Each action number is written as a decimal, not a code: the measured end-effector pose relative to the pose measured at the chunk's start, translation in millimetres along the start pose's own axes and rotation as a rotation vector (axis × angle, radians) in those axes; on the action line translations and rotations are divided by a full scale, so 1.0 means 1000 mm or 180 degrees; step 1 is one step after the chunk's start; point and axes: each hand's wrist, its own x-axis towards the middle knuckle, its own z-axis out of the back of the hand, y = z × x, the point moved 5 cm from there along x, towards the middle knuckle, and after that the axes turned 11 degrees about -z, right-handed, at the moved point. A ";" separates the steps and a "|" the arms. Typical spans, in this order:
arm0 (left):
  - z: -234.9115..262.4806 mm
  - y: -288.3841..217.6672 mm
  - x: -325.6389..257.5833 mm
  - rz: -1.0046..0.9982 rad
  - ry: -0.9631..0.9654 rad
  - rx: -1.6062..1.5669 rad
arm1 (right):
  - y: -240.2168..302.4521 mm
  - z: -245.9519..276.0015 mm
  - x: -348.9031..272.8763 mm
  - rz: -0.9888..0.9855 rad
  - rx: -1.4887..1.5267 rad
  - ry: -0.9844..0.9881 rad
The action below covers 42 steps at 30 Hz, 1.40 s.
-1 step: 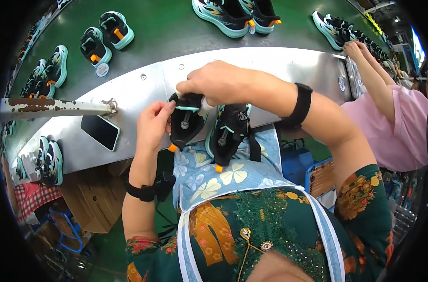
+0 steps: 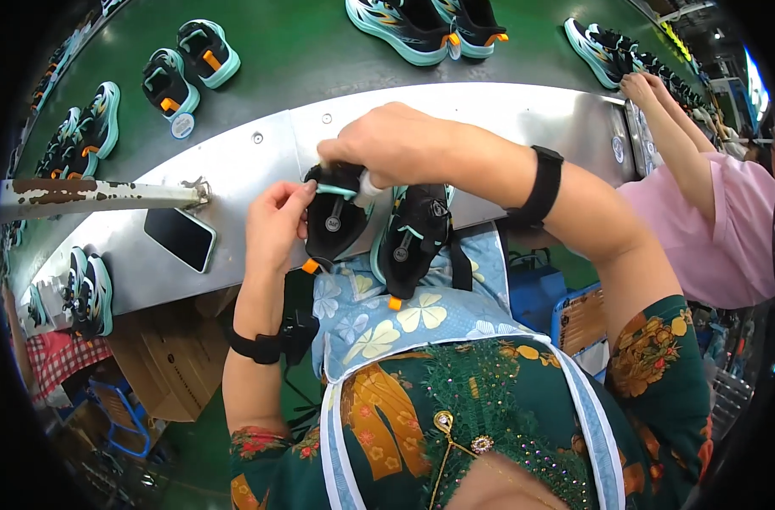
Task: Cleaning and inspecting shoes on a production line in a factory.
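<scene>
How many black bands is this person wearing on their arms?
2: one band on the left forearm, another on the right forearm. Sleeves could hide more.

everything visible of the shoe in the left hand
The black, fabric-looking shoe has a round mark on its insole, a teal strip across its opening and an orange heel tab. It sits opening up, heel toward the apron, left of a matching shoe. The left hand pinches its edge; the right hand hides its toe.
</scene>
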 end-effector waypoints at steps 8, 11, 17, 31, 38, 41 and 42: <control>-0.012 0.005 0.001 -0.0396 -0.0171 -0.0041 | -0.029 -0.016 -0.005 -0.0038 0.1681 0.0459; -0.009 0.013 -0.004 -0.0287 -0.0329 -0.0274 | 0.007 -0.019 -0.012 0.0019 -0.0032 -0.0446; -0.017 -0.024 -0.026 -0.0443 -0.0167 -0.0244 | -0.012 -0.020 -0.025 -0.0184 0.0293 -0.0250; -0.057 -0.055 -0.074 -0.2274 0.1024 0.2155 | -0.023 -0.010 -0.061 -0.0146 0.1946 -0.0378; -0.031 -0.066 -0.063 -0.0443 0.2120 -0.0013 | -0.024 -0.018 -0.130 -0.0227 0.1750 0.0006; -0.037 -0.070 -0.039 -0.0999 0.1030 -0.0065 | -0.029 -0.030 -0.143 -0.0666 0.1624 -0.0754; -0.054 -0.065 -0.044 -0.1665 0.1388 0.0770 | -0.023 -0.043 -0.145 -0.0860 0.1502 -0.1182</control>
